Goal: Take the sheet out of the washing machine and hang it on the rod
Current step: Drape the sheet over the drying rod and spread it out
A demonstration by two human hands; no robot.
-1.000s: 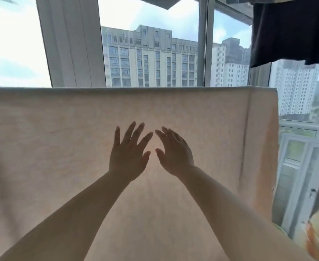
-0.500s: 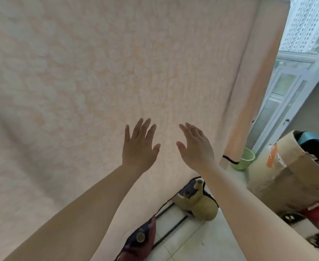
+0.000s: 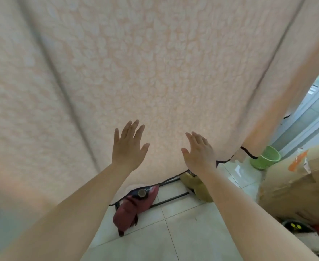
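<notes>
Sheet hung, hands smoothing lower part.
Sheet point(image 3: 136, 72) fills most of view, draped w/ long folds, dark-trimmed hem clear of tiled floor point(image 3: 173, 242); rod out of view above. Box point(image 3: 294, 185) right of sheet, green cup point(image 3: 266, 157) by sheet's right hem, red bag point(image 3: 134, 206) under hem. Left hand point(image 3: 127, 147) and right hand point(image 3: 200, 151) flat near hem, fingers straight & spread, gripping nothing, slightly apart, likely pressing out creases. Contact w/ cloth probable, not certain.
</notes>
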